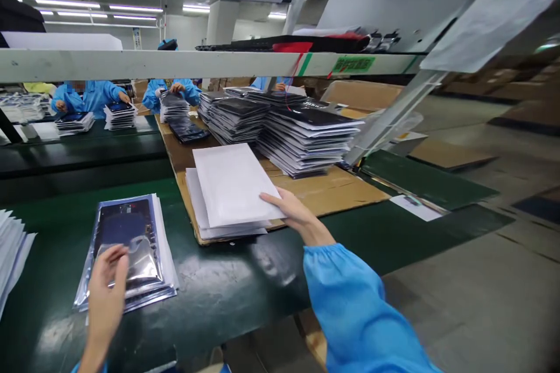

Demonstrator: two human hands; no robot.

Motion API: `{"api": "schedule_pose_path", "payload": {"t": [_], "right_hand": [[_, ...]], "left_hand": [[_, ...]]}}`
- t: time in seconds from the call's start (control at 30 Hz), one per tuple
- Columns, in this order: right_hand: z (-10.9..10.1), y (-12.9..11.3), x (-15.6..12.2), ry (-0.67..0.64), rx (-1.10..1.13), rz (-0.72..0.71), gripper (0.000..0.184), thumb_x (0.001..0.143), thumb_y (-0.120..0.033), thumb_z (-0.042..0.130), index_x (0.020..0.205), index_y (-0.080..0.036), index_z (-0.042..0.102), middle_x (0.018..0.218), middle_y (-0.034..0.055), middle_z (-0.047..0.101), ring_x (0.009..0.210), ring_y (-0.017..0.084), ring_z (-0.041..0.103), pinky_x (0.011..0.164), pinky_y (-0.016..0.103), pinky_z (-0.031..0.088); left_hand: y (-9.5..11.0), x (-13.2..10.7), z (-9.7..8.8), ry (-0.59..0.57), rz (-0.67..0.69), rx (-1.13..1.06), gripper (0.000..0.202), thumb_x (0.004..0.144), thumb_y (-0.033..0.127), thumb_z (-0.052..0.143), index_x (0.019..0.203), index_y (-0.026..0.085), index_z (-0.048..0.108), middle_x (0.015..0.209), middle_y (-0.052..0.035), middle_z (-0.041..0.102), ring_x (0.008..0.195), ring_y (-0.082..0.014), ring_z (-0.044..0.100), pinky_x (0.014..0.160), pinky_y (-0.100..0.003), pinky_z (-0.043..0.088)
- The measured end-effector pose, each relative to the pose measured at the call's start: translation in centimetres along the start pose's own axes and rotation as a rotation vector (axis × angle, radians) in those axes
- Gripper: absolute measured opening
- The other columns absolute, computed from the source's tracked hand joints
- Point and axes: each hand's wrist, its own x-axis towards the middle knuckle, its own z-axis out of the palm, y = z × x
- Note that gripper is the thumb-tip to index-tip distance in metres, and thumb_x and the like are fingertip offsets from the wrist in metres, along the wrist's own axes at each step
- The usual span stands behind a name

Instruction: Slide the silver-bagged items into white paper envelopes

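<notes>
My right hand (300,215) grips the right edge of a flat white packet (238,183), thumb on top. The packet lies over a short stack of similar white packets (199,210) on the cardboard's near corner. At the left, the curled fingers of my left hand (107,280) are at a crumpled piece of clear plastic film (143,259), its edge seemingly pinched in them. That film lies over a dark, flat item in a clear sleeve (125,218), on top of a small pile on the green table (210,291).
Tall stacks of dark-and-white flat packets (306,140) stand on the cardboard sheet (341,189). White sheets (11,250) fan out at the far left. A shelf beam (210,65) crosses above the table. Co-workers in blue sleeves (94,96) handle similar stacks across the table.
</notes>
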Motion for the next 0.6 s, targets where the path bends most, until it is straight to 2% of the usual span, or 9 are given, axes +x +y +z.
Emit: {"api": "schedule_pose_path", "payload": {"t": [0.1, 0.17, 0.23, 0.3, 0.37, 0.43, 0.5, 0.53, 0.6], "right_hand": [[2.0, 1.8, 2.3, 0.014, -0.123, 0.021, 0.034, 0.062, -0.035, 0.069, 0.087, -0.012, 0.066, 0.085, 0.0117, 0.071, 0.077, 0.025, 0.064, 0.069, 0.035, 0.051], [3.2, 3.0, 2.6, 0.065, -0.238, 0.025, 0.032, 0.061, -0.029, 0.067, 0.087, -0.010, 0.065, 0.087, 0.0146, 0.069, 0.081, 0.028, 0.063, 0.075, 0.040, 0.049], [3.9, 3.8, 2.3, 0.118, -0.346, 0.011, 0.035, 0.061, -0.027, 0.066, 0.091, -0.010, 0.064, 0.094, 0.0171, 0.067, 0.091, 0.032, 0.060, 0.084, 0.045, 0.045], [4.4, 3.9, 1.5, 0.175, -0.432, -0.029, 0.044, 0.062, -0.026, 0.064, 0.104, -0.012, 0.060, 0.109, 0.0188, 0.061, 0.109, 0.037, 0.051, 0.095, 0.051, 0.035], [5.3, 3.5, 0.1, 0.284, -0.529, -0.156, 0.053, 0.066, -0.028, 0.060, 0.116, -0.013, 0.054, 0.122, 0.0194, 0.051, 0.121, 0.038, 0.038, 0.101, 0.055, 0.026], [7.3, 2.9, -1.9, 0.349, -0.550, -0.334, 0.050, 0.072, -0.030, 0.054, 0.119, -0.013, 0.051, 0.122, 0.0192, 0.049, 0.119, 0.035, 0.041, 0.100, 0.053, 0.028], [10.7, 2.4, -4.5, 0.264, -0.448, -0.448, 0.039, 0.078, -0.032, 0.049, 0.112, -0.013, 0.054, 0.109, 0.0167, 0.057, 0.100, 0.029, 0.052, 0.090, 0.047, 0.040], [12.8, 2.3, -5.8, 0.146, -0.358, -0.432, 0.033, 0.080, -0.031, 0.048, 0.108, -0.015, 0.056, 0.104, 0.0149, 0.059, 0.092, 0.026, 0.055, 0.084, 0.043, 0.044], [17.3, 2.5, -8.2, -0.003, -0.325, -0.421, 0.024, 0.082, -0.030, 0.048, 0.099, -0.018, 0.060, 0.090, 0.0082, 0.064, 0.078, 0.020, 0.059, 0.073, 0.035, 0.049]], "left_hand": [[-3.4, -0.3, -4.3, 0.175, -0.057, 0.216, 0.058, 0.075, 0.053, 0.055, 0.124, 0.022, 0.044, 0.115, -0.0102, 0.060, 0.112, -0.0287, 0.054, 0.096, -0.047, 0.042], [-4.9, -0.3, -6.0, 0.179, -0.051, 0.413, 0.060, 0.076, 0.055, 0.050, 0.125, 0.020, 0.044, 0.122, -0.0129, 0.057, 0.117, -0.0311, 0.050, 0.099, -0.049, 0.038], [-5.8, 0.0, -6.8, 0.088, -0.032, 0.546, 0.058, 0.076, 0.056, 0.047, 0.118, 0.018, 0.050, 0.122, -0.0148, 0.056, 0.116, -0.0321, 0.050, 0.100, -0.047, 0.037], [-6.4, 0.4, -7.0, 0.021, -0.026, 0.589, 0.054, 0.075, 0.058, 0.045, 0.109, 0.017, 0.054, 0.116, -0.0145, 0.059, 0.110, -0.0315, 0.053, 0.096, -0.045, 0.040], [-6.9, 1.1, -7.1, 0.037, -0.042, 0.590, 0.048, 0.075, 0.058, 0.044, 0.100, 0.019, 0.055, 0.105, -0.0124, 0.061, 0.102, -0.0296, 0.057, 0.092, -0.044, 0.043], [-7.2, 1.8, -7.3, 0.068, -0.069, 0.602, 0.042, 0.075, 0.057, 0.044, 0.092, 0.020, 0.053, 0.094, -0.0100, 0.062, 0.093, -0.0278, 0.059, 0.085, -0.042, 0.045], [-7.4, 2.5, -7.5, 0.056, -0.091, 0.637, 0.038, 0.074, 0.057, 0.045, 0.085, 0.021, 0.051, 0.087, -0.0079, 0.062, 0.086, -0.0264, 0.059, 0.079, -0.040, 0.046], [-7.4, 2.8, -7.6, 0.039, -0.092, 0.668, 0.036, 0.074, 0.056, 0.045, 0.082, 0.021, 0.051, 0.084, -0.0071, 0.061, 0.084, -0.0260, 0.059, 0.077, -0.039, 0.045], [-7.4, 3.3, -7.7, 0.009, -0.056, 0.734, 0.032, 0.075, 0.054, 0.045, 0.075, 0.022, 0.050, 0.079, -0.0057, 0.060, 0.080, -0.0252, 0.058, 0.073, -0.037, 0.044]]}}
